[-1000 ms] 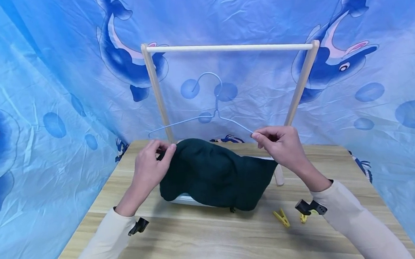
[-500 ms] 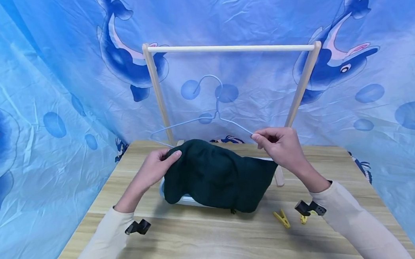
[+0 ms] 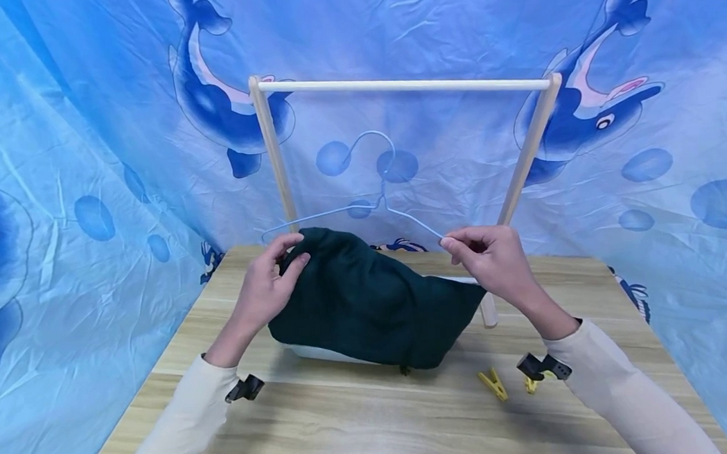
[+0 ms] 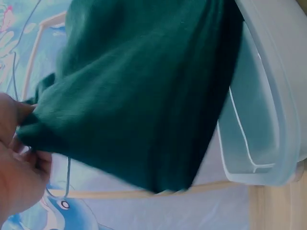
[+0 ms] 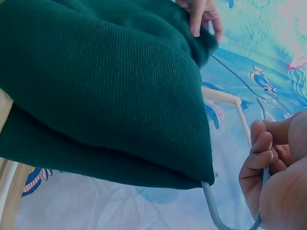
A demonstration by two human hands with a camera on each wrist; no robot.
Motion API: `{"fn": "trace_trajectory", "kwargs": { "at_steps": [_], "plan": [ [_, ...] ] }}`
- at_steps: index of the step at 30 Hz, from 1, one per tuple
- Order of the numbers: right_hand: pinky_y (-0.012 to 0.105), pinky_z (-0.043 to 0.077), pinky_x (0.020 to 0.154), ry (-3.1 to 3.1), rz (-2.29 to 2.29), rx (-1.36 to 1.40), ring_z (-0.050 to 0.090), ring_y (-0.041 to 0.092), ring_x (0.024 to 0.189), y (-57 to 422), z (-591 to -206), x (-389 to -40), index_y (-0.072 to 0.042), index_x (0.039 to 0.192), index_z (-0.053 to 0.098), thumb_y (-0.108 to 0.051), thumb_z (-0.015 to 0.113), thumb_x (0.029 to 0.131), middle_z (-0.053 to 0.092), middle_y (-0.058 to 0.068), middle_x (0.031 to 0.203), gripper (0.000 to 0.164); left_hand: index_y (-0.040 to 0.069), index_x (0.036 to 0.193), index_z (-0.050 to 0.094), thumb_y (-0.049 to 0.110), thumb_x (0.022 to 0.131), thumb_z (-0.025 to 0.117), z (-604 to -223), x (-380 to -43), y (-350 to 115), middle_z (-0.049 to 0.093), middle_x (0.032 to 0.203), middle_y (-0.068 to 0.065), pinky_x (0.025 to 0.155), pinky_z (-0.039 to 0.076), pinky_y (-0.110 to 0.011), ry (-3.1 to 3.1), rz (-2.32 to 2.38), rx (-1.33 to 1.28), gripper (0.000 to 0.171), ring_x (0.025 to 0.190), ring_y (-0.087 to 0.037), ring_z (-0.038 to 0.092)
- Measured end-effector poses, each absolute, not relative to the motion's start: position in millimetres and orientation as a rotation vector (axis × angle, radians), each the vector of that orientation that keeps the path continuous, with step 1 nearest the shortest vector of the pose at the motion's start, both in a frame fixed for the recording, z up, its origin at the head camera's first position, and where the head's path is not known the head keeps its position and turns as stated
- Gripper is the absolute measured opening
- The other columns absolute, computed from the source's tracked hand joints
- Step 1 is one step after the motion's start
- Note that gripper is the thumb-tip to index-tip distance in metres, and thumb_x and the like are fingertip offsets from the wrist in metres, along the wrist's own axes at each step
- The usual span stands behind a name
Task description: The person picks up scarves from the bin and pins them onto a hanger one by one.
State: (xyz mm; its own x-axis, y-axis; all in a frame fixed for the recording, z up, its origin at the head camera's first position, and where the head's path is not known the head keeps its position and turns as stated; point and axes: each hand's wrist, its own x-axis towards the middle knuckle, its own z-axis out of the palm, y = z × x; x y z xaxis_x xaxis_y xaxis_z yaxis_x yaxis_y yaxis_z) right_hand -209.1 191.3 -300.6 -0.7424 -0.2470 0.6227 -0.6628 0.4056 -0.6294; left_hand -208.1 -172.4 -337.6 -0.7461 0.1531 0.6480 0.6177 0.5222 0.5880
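Note:
A light blue wire hanger [image 3: 383, 196] is held tilted above the table, hook up. My right hand [image 3: 490, 250] pinches its right shoulder; in the right wrist view the fingers curl round the wire. A dark green ribbed knit cloth [image 3: 361, 296] drapes over the hanger's lower bar, which enters the cloth near its corner [image 5: 207, 179]. The left end of the cloth is pinched between the thumb and fingers of my left hand [image 3: 263, 282], close to the hanger's left end. Most of the lower bar is hidden by the cloth.
Below the cloth sits a pale plastic bin [image 4: 288, 120], mostly covered in the head view. Behind stands a wooden rack with a white crossbar [image 3: 401, 84]. Two yellow clothespins [image 3: 493, 384] lie on the table [image 3: 363, 428] at right, one partly hidden by the wrist camera.
My left hand first shifted right and down with the cloth's left end, then back up and left, lifting and spreading it over the bin's left side. My right hand has barely moved.

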Motion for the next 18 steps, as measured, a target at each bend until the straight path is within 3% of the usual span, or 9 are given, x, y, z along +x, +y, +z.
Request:
{"fn": "trace_trajectory", "kwargs": {
  "at_steps": [4,7,12,15,18],
  "plan": [
    [0.024,0.040,0.045,-2.239,1.286,0.785,0.054,0.011,0.053,192.2,-299.7,-207.9,-0.003,0.093,0.080,-0.004,0.072,0.095,0.067,0.001,0.067,0.008,0.001,0.126,0.063,0.007,0.097,0.070,-339.4,-210.3,-177.5,0.070,0.116,-0.016,0.069,0.046,-0.025,-2.335,-1.122,-0.545,0.031,0.077,-0.019,0.061],
    [0.024,0.039,0.045,-2.228,1.287,0.785,0.053,0.011,0.052,192.0,-299.6,-208.3,-0.004,0.092,0.080,-0.003,0.072,0.095,0.067,0.001,0.066,0.009,0.002,0.122,0.063,0.016,0.095,0.074,-340.6,-206.9,-178.6,0.071,0.112,-0.018,0.071,0.053,-0.035,-2.437,-1.066,-0.400,0.033,0.079,-0.025,0.069],
    [0.024,0.039,0.045,-2.202,1.289,0.803,0.054,0.011,0.053,191.3,-297.5,-209.4,-0.002,0.093,0.080,-0.001,0.072,0.094,0.067,0.002,0.066,0.009,0.000,0.124,0.061,0.031,0.092,0.077,-339.7,-196.3,-169.6,0.063,0.112,-0.020,0.080,0.047,-0.047,-2.447,-0.819,-0.266,0.048,0.096,-0.035,0.060],
    [0.024,0.038,0.045,-2.192,1.280,0.822,0.053,0.011,0.052,190.0,-295.2,-210.0,0.000,0.094,0.080,-0.001,0.072,0.094,0.067,0.001,0.066,0.008,0.000,0.118,0.066,0.031,0.088,0.080,-339.5,-194.2,-158.9,0.058,0.110,-0.020,0.080,0.040,-0.049,-2.323,-0.661,-0.405,0.046,0.097,-0.038,0.051],
    [0.024,0.037,0.044,-2.191,1.270,0.831,0.050,0.011,0.050,188.1,-294.4,-210.9,-0.001,0.094,0.080,-0.002,0.072,0.094,0.067,0.001,0.067,0.008,0.004,0.107,0.072,0.028,0.084,0.083,-338.9,-196.7,-143.3,0.062,0.110,-0.017,0.081,0.039,-0.050,-2.187,-0.570,-0.691,0.035,0.100,-0.038,0.053]
  ]
}}
